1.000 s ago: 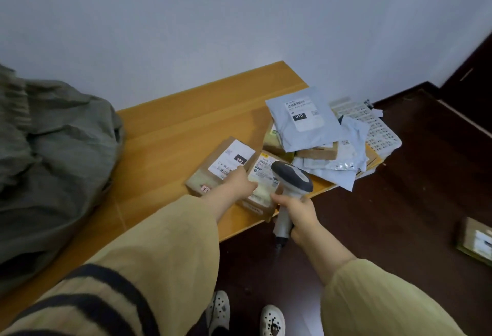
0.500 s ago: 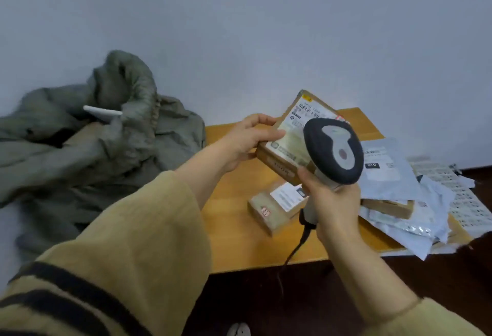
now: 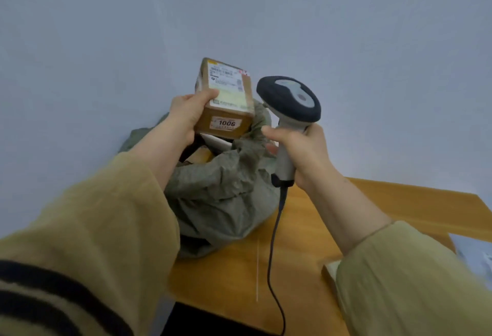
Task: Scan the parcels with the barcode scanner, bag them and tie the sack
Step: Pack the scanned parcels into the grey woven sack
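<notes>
Left hand (image 3: 186,120) has the brown parcel box (image 3: 226,101) up in the air, right over the open mouth of the green sack (image 3: 223,186); thumb's pressed on the top face beside the shipping label (image 3: 229,85), rest of the hand wrapped round the left edge. The near face of the box has a little sticker (image 3: 226,123) reading 1006.

Right hand (image 3: 300,154) is curled tight round the handle of the barcode scanner (image 3: 290,101) — its dark head sits just right of the box, close but not touching as far as I can see; the black cable (image 3: 274,242) drops from the handle's base and trails over the wooden table (image 3: 306,229) toward the near edge.

The sack is slumped on the left part of the table against the wall, all crumpled; something brown and a white edge show inside — can't tell what exactly. Near right, a corner of another brown parcel (image 3: 328,269) pokes out from behind my right sleeve (image 3: 399,282).
</notes>
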`<move>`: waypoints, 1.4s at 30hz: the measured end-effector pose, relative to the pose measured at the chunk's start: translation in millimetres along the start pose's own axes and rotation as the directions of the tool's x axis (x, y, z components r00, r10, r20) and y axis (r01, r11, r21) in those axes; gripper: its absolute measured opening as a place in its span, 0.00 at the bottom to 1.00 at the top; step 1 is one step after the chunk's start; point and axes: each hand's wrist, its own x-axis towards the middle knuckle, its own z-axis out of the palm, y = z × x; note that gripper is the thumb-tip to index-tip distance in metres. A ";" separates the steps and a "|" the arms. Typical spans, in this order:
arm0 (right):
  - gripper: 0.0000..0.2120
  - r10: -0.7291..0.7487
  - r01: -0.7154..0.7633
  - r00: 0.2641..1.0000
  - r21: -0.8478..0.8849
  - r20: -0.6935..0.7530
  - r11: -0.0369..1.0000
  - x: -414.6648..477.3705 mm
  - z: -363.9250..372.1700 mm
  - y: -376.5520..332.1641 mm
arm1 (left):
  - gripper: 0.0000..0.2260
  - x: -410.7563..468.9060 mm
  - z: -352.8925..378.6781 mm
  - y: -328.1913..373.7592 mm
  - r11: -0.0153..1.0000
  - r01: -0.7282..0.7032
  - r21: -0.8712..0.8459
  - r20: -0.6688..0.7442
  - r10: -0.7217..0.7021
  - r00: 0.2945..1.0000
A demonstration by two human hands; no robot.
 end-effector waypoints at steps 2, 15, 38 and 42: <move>0.11 0.057 -0.056 0.998 0.042 -0.028 0.998 9.4 0.2 13.4 | 0.23 19.1 -8.0 -6.2 0.997 0.060 0.056 -0.061 -0.056 0.997; 0.12 0.362 -0.310 0.763 0.189 -0.536 0.932 14.6 -145.7 110.2 | 0.29 -41.1 168.3 -108.0 0.607 -0.638 0.474 0.662 0.232 0.713; 0.11 0.351 -0.519 0.744 -0.160 -0.568 0.840 -28.4 -306.1 163.0 | 0.62 -153.4 255.8 -282.7 0.298 -0.439 0.848 0.530 -0.457 0.715; 0.11 0.325 -0.405 0.803 -0.056 -0.500 0.913 7.4 -283.7 123.4 | 0.60 -132.1 245.3 -213.8 0.405 -0.400 0.822 0.520 -0.248 0.817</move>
